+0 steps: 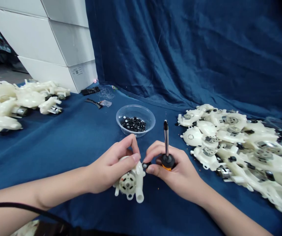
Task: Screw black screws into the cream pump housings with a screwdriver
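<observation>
My left hand (110, 167) is closed round a white plastic pump housing with a small motor (130, 183), held just above the blue cloth. My right hand (177, 170) grips a screwdriver (166, 144) with its shaft pointing up. Its thumb and forefinger also pinch a small black ring part (145, 165) against the housing's side. The two hands almost touch at that part.
A clear plastic bowl (135, 113) of small black parts stands just beyond the hands. A heap of white pump housings (241, 147) lies to the right, another heap (15, 101) at far left. White boxes (57, 42) stand at back left. A blue cloth (69, 137) covers the table.
</observation>
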